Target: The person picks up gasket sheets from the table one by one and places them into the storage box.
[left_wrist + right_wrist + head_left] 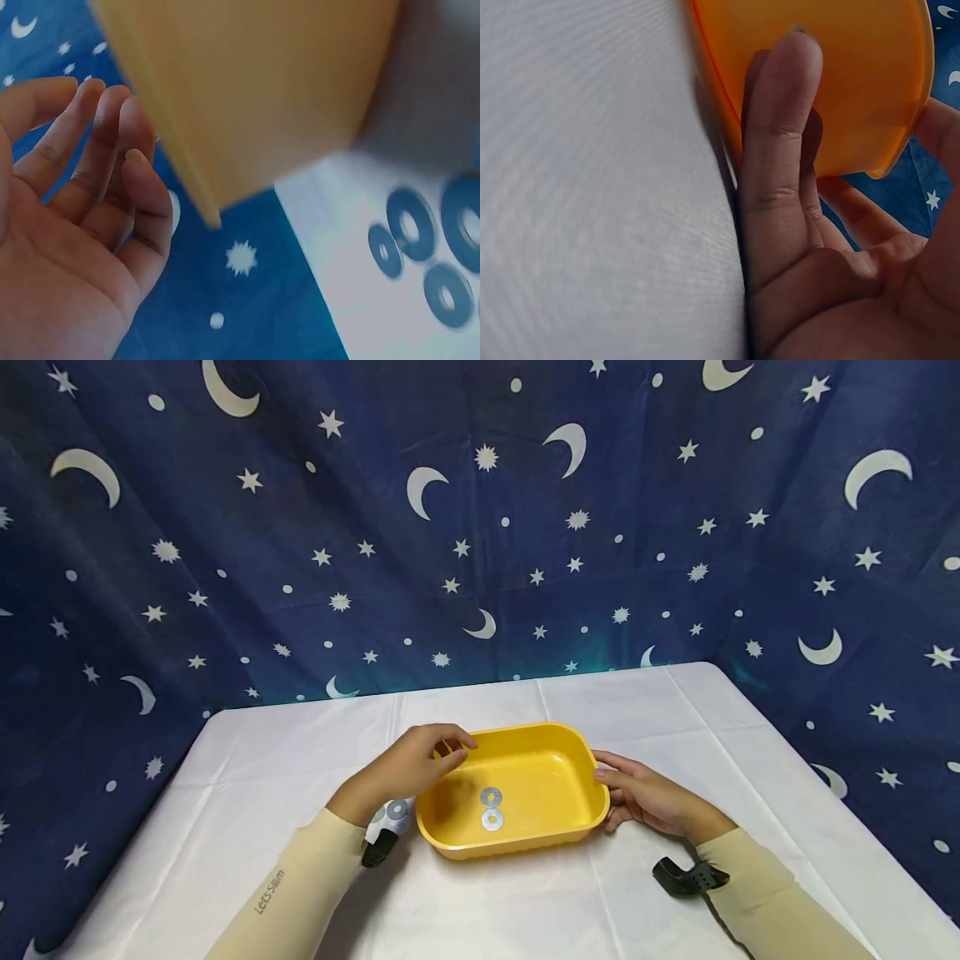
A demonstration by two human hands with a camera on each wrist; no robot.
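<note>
A yellow plastic tub (525,842) with rounded corners sits on the white table. Inside it lie two flat metal washers (491,797), close together on the tub floor. My left hand (424,762) hovers at the tub's far left corner, its fingers loosely bent and the palm bare in the left wrist view. At the right end my right hand (647,795) holds the tub, thumb at the rim and fingers along the outer wall. The right wrist view shows one finger (780,150) upright against the orange-looking wall, low by the tabletop.
Several more washers (409,222) of differing sizes lie on the table left of the tub, partly hidden by the left wrist in the head view. A dark blue curtain (480,543) with moons and stars hangs behind the white-covered table (675,727).
</note>
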